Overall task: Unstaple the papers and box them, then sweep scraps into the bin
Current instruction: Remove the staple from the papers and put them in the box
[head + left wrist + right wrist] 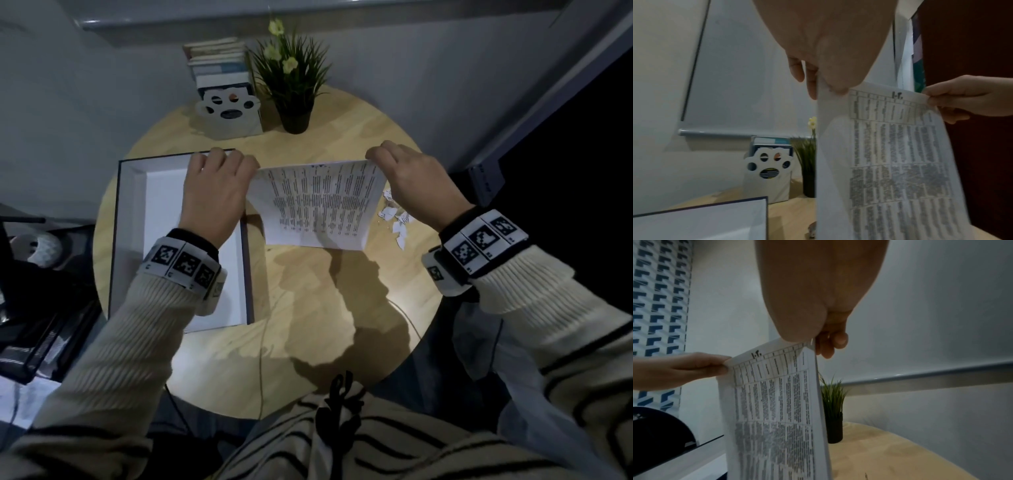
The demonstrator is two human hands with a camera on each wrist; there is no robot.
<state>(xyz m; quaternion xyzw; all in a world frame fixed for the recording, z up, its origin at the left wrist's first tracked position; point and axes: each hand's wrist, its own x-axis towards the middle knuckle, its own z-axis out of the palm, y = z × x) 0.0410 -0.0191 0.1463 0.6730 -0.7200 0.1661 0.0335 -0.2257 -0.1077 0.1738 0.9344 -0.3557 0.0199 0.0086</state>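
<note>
- You are holding your left hand (pixel 215 192) raised above the tabletop (pixel 308 308), back of the hand facing up, thumb and fingers pinching the top left corner of the papers (pixel 318 202).
- You are keeping your right hand (pixel 421 185) level with it on the other side, pinching the top right corner of the same papers between thumb and fingers.
- The papers are hanging between your two hands, lifted clear of the tabletop, with the printed side turned away from you toward the wall.
- In the left wrist view the papers (pixel 890 162) are showing a printed table with ruled columns and dense rows of text; the writing is too blurred to read, apart from a short dark heading mark at the top centre.
- The box (pixel 137 212) is lying open on the left part of the tabletop, under your left forearm, its white inside showing and its rim dark.
- Torn paper scraps (pixel 397 219) are lying on the tabletop just below your right hand.
- At the far edge of the tabletop a white book holder with a paw-print cutout (pixel 227 109) is standing beside a potted plant (pixel 294 75).
- Your wrist bands (pixel 479 240) are carrying black-and-white square code markers.
</note>
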